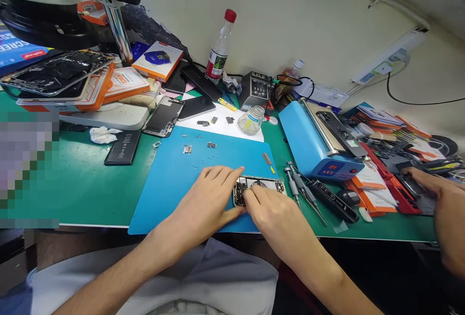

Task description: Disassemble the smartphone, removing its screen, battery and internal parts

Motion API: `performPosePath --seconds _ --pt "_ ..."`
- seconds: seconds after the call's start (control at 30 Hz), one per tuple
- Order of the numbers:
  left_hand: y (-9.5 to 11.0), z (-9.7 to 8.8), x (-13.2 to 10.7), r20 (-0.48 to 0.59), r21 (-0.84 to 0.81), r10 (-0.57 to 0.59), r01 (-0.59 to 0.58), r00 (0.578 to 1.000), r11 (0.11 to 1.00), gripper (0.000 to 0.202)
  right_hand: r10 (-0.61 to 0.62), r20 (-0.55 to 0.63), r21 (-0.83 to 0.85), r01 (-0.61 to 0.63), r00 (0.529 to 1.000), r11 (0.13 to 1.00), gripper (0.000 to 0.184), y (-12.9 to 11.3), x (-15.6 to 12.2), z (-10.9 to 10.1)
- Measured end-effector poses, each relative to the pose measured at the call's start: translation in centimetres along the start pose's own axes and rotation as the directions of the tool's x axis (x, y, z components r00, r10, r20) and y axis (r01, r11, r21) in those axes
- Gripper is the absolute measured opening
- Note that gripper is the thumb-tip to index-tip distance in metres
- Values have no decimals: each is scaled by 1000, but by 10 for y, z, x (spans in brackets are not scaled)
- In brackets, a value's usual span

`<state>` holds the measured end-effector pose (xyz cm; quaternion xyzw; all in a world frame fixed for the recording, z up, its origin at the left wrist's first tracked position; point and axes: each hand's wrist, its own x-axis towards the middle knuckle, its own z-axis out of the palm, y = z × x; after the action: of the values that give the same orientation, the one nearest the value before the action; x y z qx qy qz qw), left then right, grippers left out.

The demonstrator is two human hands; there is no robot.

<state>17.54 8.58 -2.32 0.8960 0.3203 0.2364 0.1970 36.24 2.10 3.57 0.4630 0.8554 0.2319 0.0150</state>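
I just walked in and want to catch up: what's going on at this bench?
Someone is handling an opened phone on a blue mat. The left hand grips one end; the right hand covers much of the rest, hiding exactly what it touches. Small parts lie loose farther up the mat, with screwdrivers beside it. Another person's hand shows far right.

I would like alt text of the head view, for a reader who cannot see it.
A person's left hand grips an opened phone on a blue mat while the right hand touches its inside. Small metal parts lie beyond them; slim tools and a blue machine are to the right, and another person's hand is at the far right.
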Motion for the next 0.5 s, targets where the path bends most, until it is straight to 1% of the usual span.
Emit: performPosePath --seconds 0.1,0.2,0.3,0.37,0.4,0.5 --pt "1 -1 0 8 3 -4 4 1000 1000 70 26 -14 70 -25 1000 997 34 1 -1 2" --pt "1 -1 0 30 3 -25 25 999 1000 73 58 6 184 -58 998 981 34 9 -2 4" --pt "1 -4 0 57 -7 -29 30 998 1000 80 104 27 298 -108 994 948 24 20 -5 7" --pt "3 -6 1 64 -36 -32 35 997 999 81 186 31 379 -184 982 907 15 25 -8 10" --pt "4 -7 3 59 -58 -45 48 997 997 77 236 30 416 -227 971 881 13 27 -10 11" --pt "10 -9 9 31 -79 -89 91 996 993 52 366 32 518 -329 930 790 15 29 -16 16"
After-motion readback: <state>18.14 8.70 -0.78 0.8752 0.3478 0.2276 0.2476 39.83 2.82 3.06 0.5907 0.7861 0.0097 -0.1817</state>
